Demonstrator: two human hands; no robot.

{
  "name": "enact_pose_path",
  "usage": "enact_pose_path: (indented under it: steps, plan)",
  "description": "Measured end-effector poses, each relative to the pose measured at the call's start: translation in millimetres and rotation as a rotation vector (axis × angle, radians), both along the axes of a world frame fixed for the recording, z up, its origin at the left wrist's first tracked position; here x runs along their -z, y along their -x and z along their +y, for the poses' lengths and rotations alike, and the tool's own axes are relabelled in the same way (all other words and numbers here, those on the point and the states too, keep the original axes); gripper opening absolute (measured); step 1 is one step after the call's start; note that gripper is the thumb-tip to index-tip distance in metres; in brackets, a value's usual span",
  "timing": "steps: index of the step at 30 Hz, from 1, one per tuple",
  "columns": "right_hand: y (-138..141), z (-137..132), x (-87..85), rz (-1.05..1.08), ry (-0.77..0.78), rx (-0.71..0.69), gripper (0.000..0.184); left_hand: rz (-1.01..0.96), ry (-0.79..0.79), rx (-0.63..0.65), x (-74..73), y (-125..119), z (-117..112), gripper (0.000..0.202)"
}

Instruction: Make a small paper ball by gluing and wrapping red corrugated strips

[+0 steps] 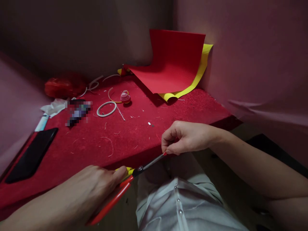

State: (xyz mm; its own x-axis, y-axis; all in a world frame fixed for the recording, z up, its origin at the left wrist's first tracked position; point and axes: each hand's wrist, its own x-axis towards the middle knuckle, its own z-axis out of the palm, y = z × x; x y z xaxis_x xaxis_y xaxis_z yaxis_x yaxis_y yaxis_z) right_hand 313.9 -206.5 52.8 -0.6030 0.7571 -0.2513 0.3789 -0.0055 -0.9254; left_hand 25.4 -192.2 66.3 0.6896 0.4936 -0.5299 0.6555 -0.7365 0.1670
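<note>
My left hand (98,183) is closed around the handles of a pair of scissors (152,162), yellow above and red below. The blades look nearly together and point up and to the right. At their tip is a tiny red piece (165,154), pinched between the thumb and fingertips of my right hand (186,138). Its exact kind is too small to make out. Both hands are just off the front edge of the red-covered table (130,138), above my lap.
Red corrugated sheets (173,64) curl up at the back right, over a yellow one (203,69). A white ring (106,109), a small pink-and-white ball (125,97) and thread scraps lie mid-table. Leftward are a black phone-like slab (32,155), a blurred-out item (79,113) and a red bag (64,86).
</note>
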Motion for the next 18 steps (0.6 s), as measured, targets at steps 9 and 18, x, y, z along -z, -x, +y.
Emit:
enact_pose_path:
  steps: [9,18]
  plan:
    - [1.3,0.1,0.1,0.007,0.009,-0.012,0.011,0.131,0.034,0.029,1.8,2.5,1.6,0.04]
    - [3.3,2.5,-5.3,0.009,0.056,0.002,0.012,0.085,-0.156,0.128,1.0,9.1,-5.5,0.041]
